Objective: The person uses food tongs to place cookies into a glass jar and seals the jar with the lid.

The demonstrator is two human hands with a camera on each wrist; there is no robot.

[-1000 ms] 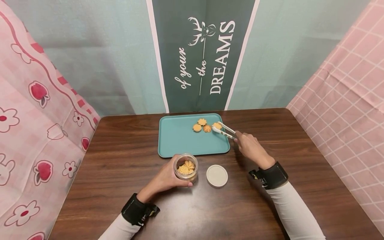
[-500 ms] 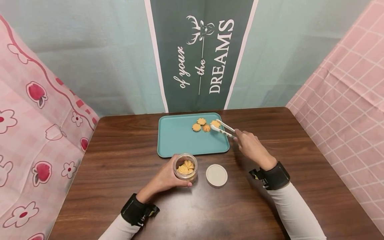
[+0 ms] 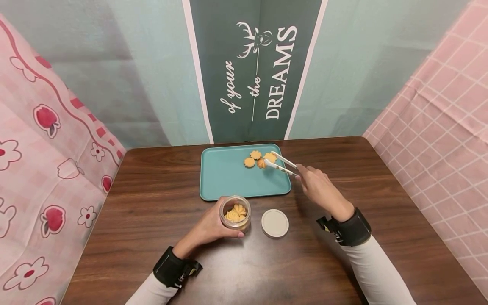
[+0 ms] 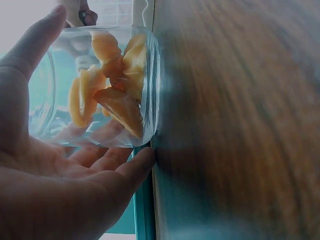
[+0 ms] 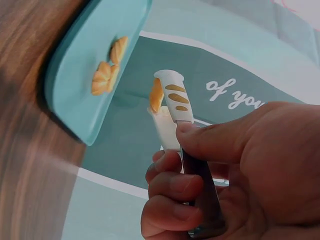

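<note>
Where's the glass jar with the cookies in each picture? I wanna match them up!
Head view: the glass jar is below the middle, in the left hand.
Left wrist view: upper left, turned sideways in the picture.
Right wrist view: not in it.
Shared landmark: the brown wooden table, in all three.

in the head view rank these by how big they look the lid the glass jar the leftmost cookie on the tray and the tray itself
1. Tray
2. Glass jar, only somewhat bigger than the lid; its raised rim may look enlarged by nearness
3. Lid
4. Leftmost cookie
</note>
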